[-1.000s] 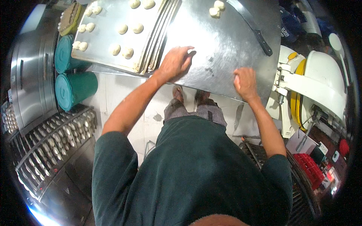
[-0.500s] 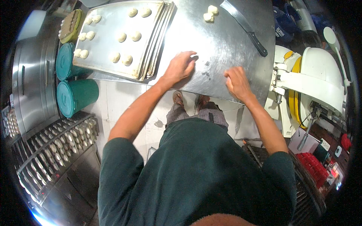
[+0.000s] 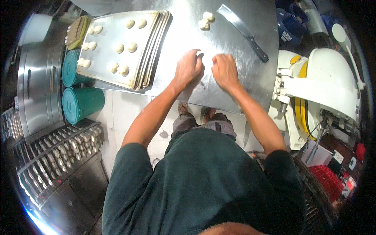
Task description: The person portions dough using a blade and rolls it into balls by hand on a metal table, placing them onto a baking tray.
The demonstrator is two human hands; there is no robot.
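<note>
On the steel table [image 3: 254, 82], past both hands, sits the dough [image 3: 204, 25], a small pale clump of lumps that touch. It's farther from the body than the hands, abt straight up from the gap btwn them, & neither hand touches it.

L hand [image 3: 187, 69] is low & just over the table or on it, can't tell which. Its fingers bend in a loose curl, thumb side facing the R hand. A wee pale spot shows by its tips; can't tell if that's dough or shine, so can't say if it pinches smth.

R hand [image 3: 225, 71] is next to it, w/ a gap btwn. Its fingers curl in like a soft fist, knuckles up; the inside is hid, so can't tell if it holds smth.

Knife [image 3: 246, 35] lies flat to the R of the dough, near but not touching, blade tip away from the body, black grip slanting back to the R.

L of the L hand, well apart, is a tray [image 3: 102, 58] on a stack of trays. It has dough balls [image 3: 119, 48] on it, set in pairs.

Farther out: 2 green bins [image 3: 84, 103] past the tray, & a big white mixer [image 3: 331, 84] off the table's R side.
</note>
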